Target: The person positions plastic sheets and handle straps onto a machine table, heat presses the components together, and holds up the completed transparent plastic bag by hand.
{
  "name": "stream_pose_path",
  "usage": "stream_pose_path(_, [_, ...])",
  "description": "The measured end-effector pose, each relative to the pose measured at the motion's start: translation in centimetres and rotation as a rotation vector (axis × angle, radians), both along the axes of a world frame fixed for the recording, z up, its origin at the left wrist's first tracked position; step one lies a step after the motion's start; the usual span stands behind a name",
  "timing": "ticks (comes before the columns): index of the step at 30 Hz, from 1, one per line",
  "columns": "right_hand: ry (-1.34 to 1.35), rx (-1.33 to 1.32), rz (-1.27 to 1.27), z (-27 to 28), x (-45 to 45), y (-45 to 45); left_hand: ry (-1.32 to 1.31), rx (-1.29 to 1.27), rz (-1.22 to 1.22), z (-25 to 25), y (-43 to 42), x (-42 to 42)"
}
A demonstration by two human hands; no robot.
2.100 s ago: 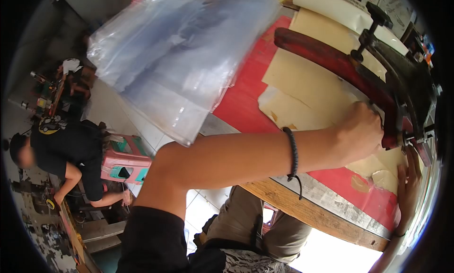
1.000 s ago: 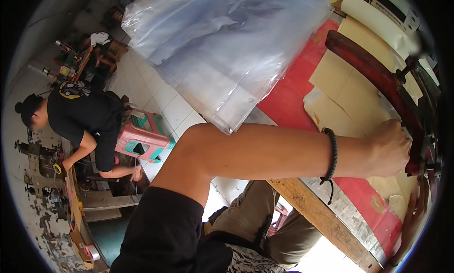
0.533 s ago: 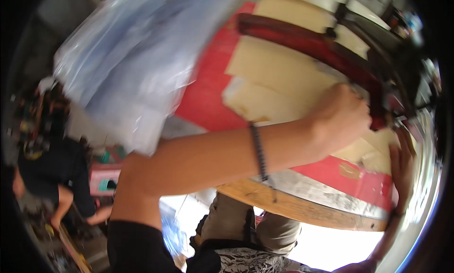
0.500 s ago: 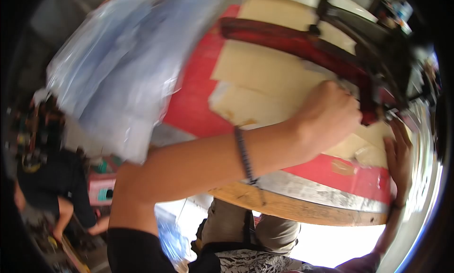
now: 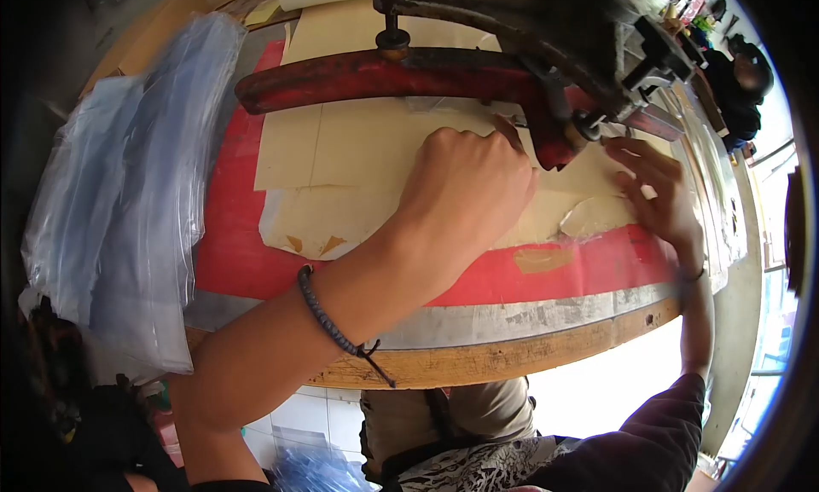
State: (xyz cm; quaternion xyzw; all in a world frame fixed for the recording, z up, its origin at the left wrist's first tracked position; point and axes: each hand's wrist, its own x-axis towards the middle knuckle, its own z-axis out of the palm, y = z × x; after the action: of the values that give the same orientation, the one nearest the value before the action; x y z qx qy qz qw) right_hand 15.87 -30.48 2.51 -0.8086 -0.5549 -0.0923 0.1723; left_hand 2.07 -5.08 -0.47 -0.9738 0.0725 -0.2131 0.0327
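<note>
My left hand (image 5: 469, 181) is closed in a fist above the tan sheet (image 5: 350, 147), just left of the lower tip of the curved red metal arm (image 5: 341, 81); whatever it grips is hidden. To the right of that tip, my right hand (image 5: 665, 198) has its fingers apart and nothing visible in it. Patched tan sheets cover the red surface (image 5: 230, 211). A dark metal frame (image 5: 529, 23) with screw knobs stands over the red arm. The stack of clear plastic sheets (image 5: 145, 211) hangs over the table's left side.
The table's wooden front edge (image 5: 512, 360) runs across below my wrists. Crumpled clear plastic (image 5: 320, 471) lies on the floor tiles. Another person (image 5: 738, 91) in dark clothes is at the far upper right. A cardboard box (image 5: 153, 36) is at the upper left, and clear sheets (image 5: 725, 211) lie at the right.
The view has swung right, so the table and red arm appear further left. My right hand now shows fully, with its fingers spread. My left hand stays closed near the red arm's tip.
</note>
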Motion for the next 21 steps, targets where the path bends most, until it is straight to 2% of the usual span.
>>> stream_pose_path(1, [0.068, -0.027, -0.017, 0.1, -1.1, 0.9, -0.002, -0.049, -0.006, 0.0, 0.0, 0.1])
stream_pose_path(2, [-0.014, -0.134, -0.047, 0.8, -2.1, 1.8, -0.005, -0.092, -0.016, 0.0, 0.0, 0.2])
stream_pose_path(4, [-0.022, -0.184, -0.117, 0.5, -2.2, 2.5, -0.011, -0.164, -0.022, 0.0, 0.0, 0.3])
stream_pose_path(7, [-0.105, -0.200, -0.152, -0.1, -2.4, 3.8, 0.159, -0.216, -0.040, 1.0, 0.2, 0.4])
stream_pose_path(10, [-0.077, -0.327, -0.204, 0.0, -2.6, 5.3, 0.064, -0.216, -0.033, 1.1, 0.2, 0.3])
stream_pose_path(21, [-0.086, -0.324, -0.199, 0.1, -3.3, 5.6, 0.034, -0.207, -0.033, 0.8, 0.4, 0.2])
